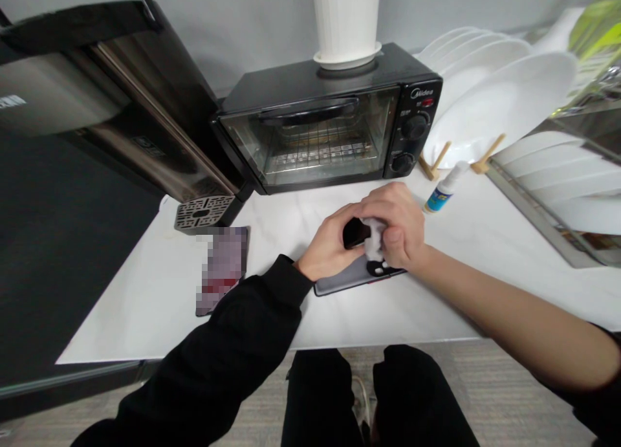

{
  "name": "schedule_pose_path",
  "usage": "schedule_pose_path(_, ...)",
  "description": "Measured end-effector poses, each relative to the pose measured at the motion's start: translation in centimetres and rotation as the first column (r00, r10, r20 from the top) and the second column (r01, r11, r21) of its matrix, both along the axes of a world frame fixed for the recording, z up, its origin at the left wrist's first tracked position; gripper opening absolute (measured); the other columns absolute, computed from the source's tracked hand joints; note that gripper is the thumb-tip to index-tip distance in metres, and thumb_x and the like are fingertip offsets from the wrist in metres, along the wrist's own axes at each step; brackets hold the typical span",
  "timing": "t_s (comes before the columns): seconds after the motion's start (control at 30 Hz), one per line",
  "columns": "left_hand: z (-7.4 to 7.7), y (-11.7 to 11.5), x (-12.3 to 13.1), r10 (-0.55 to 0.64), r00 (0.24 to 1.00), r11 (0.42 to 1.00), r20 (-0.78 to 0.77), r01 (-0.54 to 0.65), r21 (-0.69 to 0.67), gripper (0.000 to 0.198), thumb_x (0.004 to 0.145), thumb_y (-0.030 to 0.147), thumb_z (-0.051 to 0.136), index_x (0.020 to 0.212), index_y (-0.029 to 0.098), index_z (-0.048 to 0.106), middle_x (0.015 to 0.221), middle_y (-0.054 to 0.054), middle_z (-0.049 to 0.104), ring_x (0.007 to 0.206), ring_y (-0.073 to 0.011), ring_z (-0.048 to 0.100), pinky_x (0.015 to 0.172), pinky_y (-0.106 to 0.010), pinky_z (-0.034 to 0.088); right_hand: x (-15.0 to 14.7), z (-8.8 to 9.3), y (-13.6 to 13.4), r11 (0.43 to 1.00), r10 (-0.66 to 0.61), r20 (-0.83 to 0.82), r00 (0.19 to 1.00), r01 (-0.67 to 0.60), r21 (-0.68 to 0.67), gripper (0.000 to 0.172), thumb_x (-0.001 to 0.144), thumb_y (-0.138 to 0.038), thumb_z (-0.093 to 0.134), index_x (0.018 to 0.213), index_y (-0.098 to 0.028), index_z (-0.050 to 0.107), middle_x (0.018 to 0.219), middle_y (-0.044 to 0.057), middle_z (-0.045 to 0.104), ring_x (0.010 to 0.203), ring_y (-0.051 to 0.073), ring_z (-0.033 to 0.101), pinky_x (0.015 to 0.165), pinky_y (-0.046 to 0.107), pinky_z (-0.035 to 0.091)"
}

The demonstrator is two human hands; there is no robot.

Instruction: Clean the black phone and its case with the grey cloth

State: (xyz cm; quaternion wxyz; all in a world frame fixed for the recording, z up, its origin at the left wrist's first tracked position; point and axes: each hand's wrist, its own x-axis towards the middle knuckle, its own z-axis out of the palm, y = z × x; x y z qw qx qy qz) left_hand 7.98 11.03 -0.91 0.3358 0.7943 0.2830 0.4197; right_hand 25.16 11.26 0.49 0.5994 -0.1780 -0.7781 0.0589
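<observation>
My left hand is closed around a dark, glossy phone, held just above the counter and partly covered by my fingers. In my right hand is a crumpled pale grey cloth, pressed against the right end of the phone. Beneath both hands a grey phone case with black edges and camera cutouts lies flat; my hands hide part of it. A small spray bottle with a blue label and white cap stands upright beyond my right hand.
Behind my hands stands a black toaster oven with a white pot on top. White plates lean in a rack at right. A drinks machine and a blurred flat rectangular object are left on the white counter.
</observation>
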Motion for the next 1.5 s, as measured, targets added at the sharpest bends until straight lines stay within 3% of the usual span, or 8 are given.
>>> schedule_pose_path(0.17,0.2,-0.3,0.0,0.059,0.991,0.998,-0.12,-0.056,0.026,0.04,0.086,0.026,0.072,0.124,0.017,0.061,0.121,-0.011,0.073,0.112,-0.0295,0.069,0.099,-0.044,0.056,-0.1,0.1,0.1,0.953,-0.03,-0.163,0.986,-0.021,-0.302,0.056,0.113,-0.041,0.022,0.09,-0.024,0.07,0.086,0.005,0.066,0.08,0.019,0.063,0.073,0.038,0.048)
schedule_pose_path(0.33,-0.2,-0.2,0.0,0.086,0.994,0.988,-0.066,-0.077,0.131,0.042,0.085,0.02,0.066,0.126,0.021,0.063,0.129,-0.008,0.07,0.122,-0.0289,0.067,0.109,-0.046,0.055,-0.1,0.3,-0.9,0.987,0.009,0.114,0.993,-0.027,0.158,0.044,0.111,-0.045,0.033,0.107,-0.029,0.074,0.099,0.005,0.075,0.099,0.024,0.069,0.091,0.047,0.052)
schedule_pose_path(0.4,-0.2,-0.2,-0.1,0.103,0.994,0.979,-0.042,-0.094,0.18,0.043,0.082,0.02,0.065,0.125,0.022,0.063,0.125,-0.008,0.07,0.119,-0.0289,0.068,0.106,-0.045,0.056,0.0,0.4,-0.8,0.981,0.034,0.149,0.988,-0.061,0.185,0.043,0.111,-0.044,0.033,0.115,-0.029,0.073,0.103,0.005,0.077,0.102,0.024,0.07,0.096,0.048,0.051)
schedule_pose_path(0.6,0.2,-0.3,-0.6,0.204,0.967,0.918,-0.151,-0.135,0.374,0.042,0.071,0.02,0.065,0.114,0.019,0.061,0.112,-0.012,0.07,0.105,-0.0311,0.07,0.091,-0.046,0.06,0.1,0.2,-0.2,0.97,0.061,-0.164,0.985,-0.098,-0.224,0.057,0.113,-0.048,0.022,0.112,-0.025,0.074,0.101,0.007,0.073,0.097,0.023,0.07,0.084,0.042,0.055)
schedule_pose_path(0.83,0.5,0.2,-0.9,0.164,0.982,0.926,-0.09,-0.122,0.358,0.031,0.077,0.016,0.057,0.107,0.022,0.061,0.109,-0.007,0.069,0.102,-0.0263,0.069,0.091,-0.043,0.061,0.0,0.6,-0.6,0.966,0.011,0.183,0.983,-0.058,0.253,0.042,0.111,-0.043,0.034,0.119,-0.026,0.072,0.113,0.004,0.074,0.109,0.024,0.067,0.1,0.047,0.049)
schedule_pose_path(1.1,1.2,0.0,-1.3,0.199,0.963,0.823,-0.182,-0.063,0.564,0.041,0.075,0.017,0.062,0.116,0.018,0.062,0.109,-0.011,0.069,0.096,-0.0278,0.068,0.082,-0.042,0.06,0.4,1.1,-0.7,0.971,0.178,-0.118,0.977,-0.194,-0.142,0.054,0.112,-0.049,0.031,0.1,-0.022,0.076,0.103,0.008,0.072,0.094,0.021,0.069,0.081,0.04,0.054)
schedule_pose_path(1.3,1.0,0.1,-1.3,0.229,0.961,0.906,-0.154,-0.152,0.395,0.043,0.077,0.019,0.057,0.12,0.02,0.062,0.109,-0.009,0.068,0.101,-0.0277,0.068,0.089,-0.044,0.06,0.1,0.7,-0.6,0.969,0.031,0.165,0.986,-0.07,0.237,0.049,0.112,-0.046,0.03,0.11,-0.024,0.074,0.106,0.004,0.076,0.105,0.023,0.069,0.102,0.047,0.05)
schedule_pose_path(1.5,1.1,0.2,-1.5,0.193,0.965,0.835,-0.181,-0.064,0.547,0.044,0.07,0.019,0.062,0.114,0.019,0.062,0.111,-0.011,0.07,0.098,-0.0291,0.069,0.083,-0.043,0.06,0.5,1.1,-0.4,0.981,0.168,-0.038,0.985,-0.17,-0.09,0.057,0.113,-0.048,0.026,0.108,-0.021,0.076,0.103,0.008,0.075,0.099,0.023,0.071,0.087,0.042,0.056)
